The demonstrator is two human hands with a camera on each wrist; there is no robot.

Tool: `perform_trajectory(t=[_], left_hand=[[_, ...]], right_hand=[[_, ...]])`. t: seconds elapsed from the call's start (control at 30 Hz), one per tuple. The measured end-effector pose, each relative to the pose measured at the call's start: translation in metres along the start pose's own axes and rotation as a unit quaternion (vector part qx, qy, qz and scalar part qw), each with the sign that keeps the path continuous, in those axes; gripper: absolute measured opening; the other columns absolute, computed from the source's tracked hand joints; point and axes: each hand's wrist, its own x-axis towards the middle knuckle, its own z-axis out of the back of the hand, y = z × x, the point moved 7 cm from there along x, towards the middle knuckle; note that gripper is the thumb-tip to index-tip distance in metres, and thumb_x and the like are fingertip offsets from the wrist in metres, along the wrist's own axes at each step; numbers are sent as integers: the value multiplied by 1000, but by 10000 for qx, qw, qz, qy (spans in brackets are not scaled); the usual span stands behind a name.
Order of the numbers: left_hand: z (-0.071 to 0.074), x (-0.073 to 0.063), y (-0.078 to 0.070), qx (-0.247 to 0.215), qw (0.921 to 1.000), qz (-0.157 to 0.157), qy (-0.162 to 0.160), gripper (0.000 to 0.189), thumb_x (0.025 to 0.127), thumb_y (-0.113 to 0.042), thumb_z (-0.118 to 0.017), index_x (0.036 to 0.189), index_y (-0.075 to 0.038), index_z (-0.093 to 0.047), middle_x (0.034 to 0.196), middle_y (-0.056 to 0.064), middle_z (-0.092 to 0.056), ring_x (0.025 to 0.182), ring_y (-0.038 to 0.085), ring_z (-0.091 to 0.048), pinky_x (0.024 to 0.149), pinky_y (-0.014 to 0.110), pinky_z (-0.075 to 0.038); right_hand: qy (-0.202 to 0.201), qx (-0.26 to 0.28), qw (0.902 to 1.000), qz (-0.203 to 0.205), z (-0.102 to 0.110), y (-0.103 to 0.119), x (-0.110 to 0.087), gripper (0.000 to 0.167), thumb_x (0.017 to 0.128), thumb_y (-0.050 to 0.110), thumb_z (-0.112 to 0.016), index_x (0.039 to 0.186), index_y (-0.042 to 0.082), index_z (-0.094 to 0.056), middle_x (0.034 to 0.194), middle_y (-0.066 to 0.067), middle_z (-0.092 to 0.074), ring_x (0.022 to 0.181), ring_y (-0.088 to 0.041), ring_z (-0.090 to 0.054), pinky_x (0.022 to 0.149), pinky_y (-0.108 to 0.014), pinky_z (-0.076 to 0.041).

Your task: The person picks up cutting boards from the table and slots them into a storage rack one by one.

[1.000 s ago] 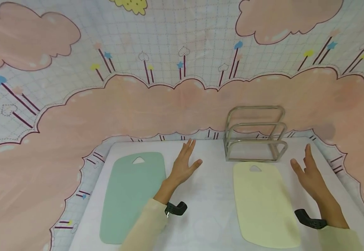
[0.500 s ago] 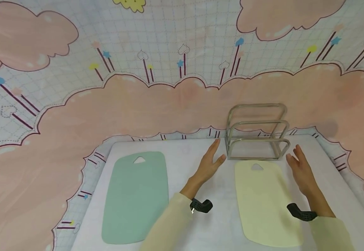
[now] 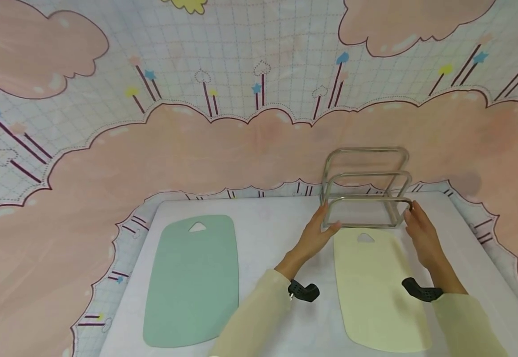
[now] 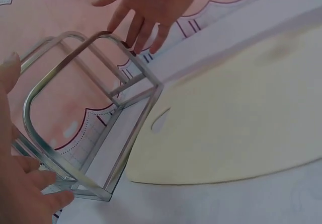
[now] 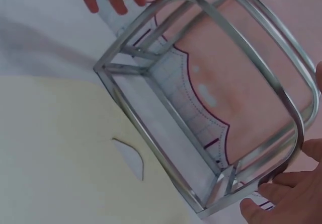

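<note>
**Left hand [image 3: 310,243] and right hand [image 3: 423,235] closer in on metal rack [image 3: 368,198]**

Rack stands just behind yellow board [image 3: 370,287]. We note both hands loosely open at its sides, neither gripping. Uneven pushing, we judge, could skew it or snag the board. White tabletop [image 3: 281,223] beneath; green board [image 3: 192,287] leftward; cloud-print cloth [image 3: 223,153] beyond.

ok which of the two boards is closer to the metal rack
The pale yellow board, with its holed end right by the front of the metal rack; the green board lies farther away, off to the left.
</note>
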Motion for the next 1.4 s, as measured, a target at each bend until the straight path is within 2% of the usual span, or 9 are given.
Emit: perform_trajectory(t=[0.07,0.17,0.3,0.47,0.73,0.93,1.17,1.4], left_hand=[[0,3,2,-214,9997,98,-22,74,96,-52,-49,154,-16,-21,157,10,-20,142,27,-20,110,49,-23],[0,8,5,-598,9979,231,17,73,95,-51,-50,154,-17,-22,156,9,-21,142,25,-19,111,48,-21],[-4,12,6,-881,9954,293,245,71,96,-52,-49,154,-23,-20,157,2,-20,143,21,-16,112,49,-18],[-3,13,7,-647,9973,224,264,69,95,-56,-47,153,-33,-18,156,-5,-21,142,20,-17,111,50,-19],[2,10,12,-207,9991,285,237,71,93,-61,-45,152,-41,-11,157,-2,-18,142,24,-18,110,51,-21],[5,5,9,-1,9997,151,185,73,94,-58,-46,153,-35,-10,157,0,-17,142,23,-18,111,49,-21],[14,0,12,177,9998,9,104,76,93,-61,-45,154,-31,-11,157,0,-17,142,21,-17,112,48,-20],[23,-5,15,250,9997,27,-23,77,94,-59,-46,155,-26,-12,157,3,-19,143,24,-18,112,48,-19]], right_hand=[[41,184,9998,22,0,-1,2,70,104,41,-32,153,12,9,158,-13,10,143,-33,3,112,-49,-7],[54,843,9964,-3,1,-5,3,67,105,36,-32,153,12,7,158,-9,11,143,-27,6,110,-52,-2],[-36,1375,9905,-22,2,-8,3,63,105,32,-35,154,14,0,160,-4,5,144,-24,4,109,-53,0],[-140,1068,9942,62,-3,-6,4,63,104,35,-37,155,18,-5,160,-3,0,144,-25,0,109,-54,-7],[-152,756,9969,144,-12,-2,7,65,103,36,-38,155,13,-5,159,-11,0,144,-32,-1,107,-57,-14],[-98,597,9978,276,-17,0,7,64,104,35,-37,155,12,-4,158,-17,0,143,-35,-3,108,-54,-19],[58,693,9965,460,-27,1,9,64,105,40,-26,154,6,-3,158,-18,0,142,-37,-1,105,-64,-13],[135,794,9959,406,-39,6,7,66,104,42,-25,153,5,-2,158,-18,0,142,-37,-1,104,-66,-14]])
